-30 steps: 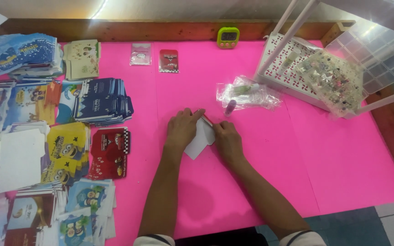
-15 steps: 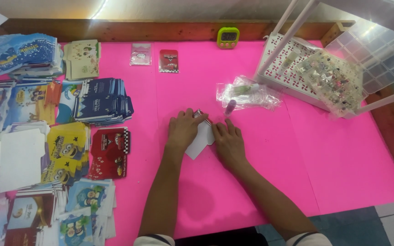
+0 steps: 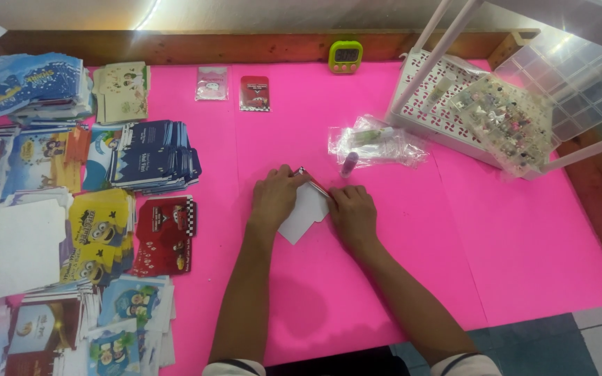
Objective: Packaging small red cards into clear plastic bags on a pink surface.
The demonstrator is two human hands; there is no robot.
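A small white paper envelope piece with a red printed edge lies on the pink table cover. My left hand presses its upper left part flat. My right hand pinches and presses its right edge. Both hands touch the piece at the middle of the table. A small purple glue stick lies just beyond my right hand.
Stacks of printed envelopes and red ones fill the left side. Two small packets and a green timer sit at the back. Clear plastic bags, a white basket and a clear compartment box stand right.
The hands have shifted only slightly on the white piece; its red edge shows a bit more between them.
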